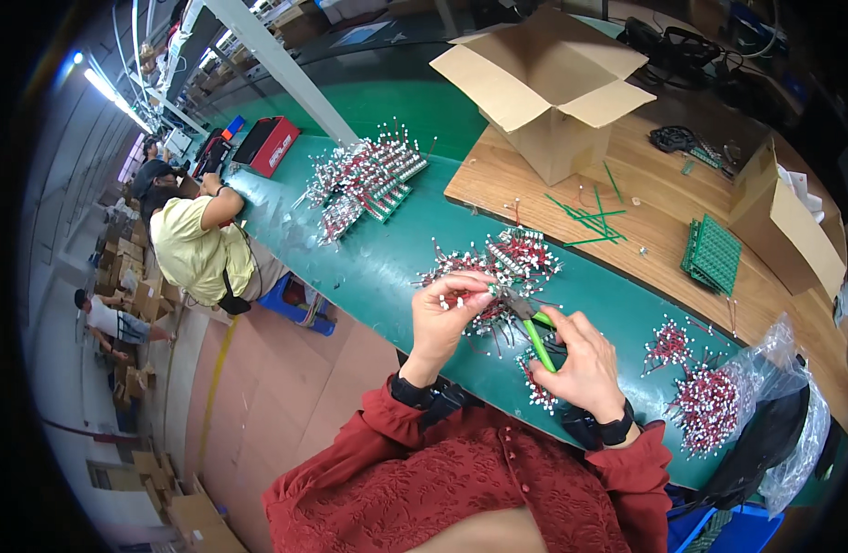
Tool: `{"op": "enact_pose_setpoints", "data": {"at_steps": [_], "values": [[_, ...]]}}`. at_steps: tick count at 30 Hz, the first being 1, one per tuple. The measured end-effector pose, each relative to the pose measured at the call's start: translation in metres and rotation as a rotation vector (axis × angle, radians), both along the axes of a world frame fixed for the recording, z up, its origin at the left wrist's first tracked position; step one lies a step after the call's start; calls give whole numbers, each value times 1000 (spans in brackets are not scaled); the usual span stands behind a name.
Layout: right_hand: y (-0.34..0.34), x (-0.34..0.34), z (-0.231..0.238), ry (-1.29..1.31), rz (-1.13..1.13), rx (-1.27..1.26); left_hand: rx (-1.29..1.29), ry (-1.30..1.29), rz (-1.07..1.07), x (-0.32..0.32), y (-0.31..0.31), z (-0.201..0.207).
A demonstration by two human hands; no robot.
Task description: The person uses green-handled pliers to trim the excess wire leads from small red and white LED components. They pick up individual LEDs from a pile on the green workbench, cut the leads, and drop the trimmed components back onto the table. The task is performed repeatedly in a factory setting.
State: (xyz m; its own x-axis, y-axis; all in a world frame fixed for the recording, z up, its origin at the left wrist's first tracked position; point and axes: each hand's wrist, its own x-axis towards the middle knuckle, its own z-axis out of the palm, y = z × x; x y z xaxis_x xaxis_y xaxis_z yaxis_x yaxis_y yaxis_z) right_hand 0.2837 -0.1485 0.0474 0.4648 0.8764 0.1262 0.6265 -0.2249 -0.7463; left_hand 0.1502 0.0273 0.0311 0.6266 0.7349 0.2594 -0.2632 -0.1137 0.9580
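Observation:
My right hand (583, 361) is wrapped round a pair of green-handled pliers (538, 345), whose dark jaws point up and left. Close to those jaws, the thumb and fingers of my left hand (442, 318) pinch a small wired part with a bit of green on it. The jaws and the part overlap, so I cannot tell whether they touch. Just beyond and beneath both hands lies a heap of small white-ended parts (525, 253) with red and dark wires. A smaller bunch of them shows beside the pliers' handles, partly covered by my right hand.
Green boards with wired parts (378, 180) stand farther left on the green bench (350, 286). To the right are a loose wired pile (705, 405) and a clear plastic bag (765, 369). An open cardboard box (571, 138), green strips (590, 221) and green boards (712, 253) rest on a wooden board. A person (198, 240) sits left.

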Motion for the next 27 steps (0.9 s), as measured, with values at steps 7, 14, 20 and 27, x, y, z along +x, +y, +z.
{"op": "enact_pose_setpoints", "data": {"at_steps": [7,14,20,27], "values": [[-1,7,-11,337,73,108,174,166,-23,3,-8,3],[0,2,-20,543,163,131,108,93,18,2,-4,4],[-3,1,-12,802,213,87,253,99,-26,-2,0,-2],[-4,2,-10,1300,362,157,-574,-362,-189,6,-1,-13]]}}
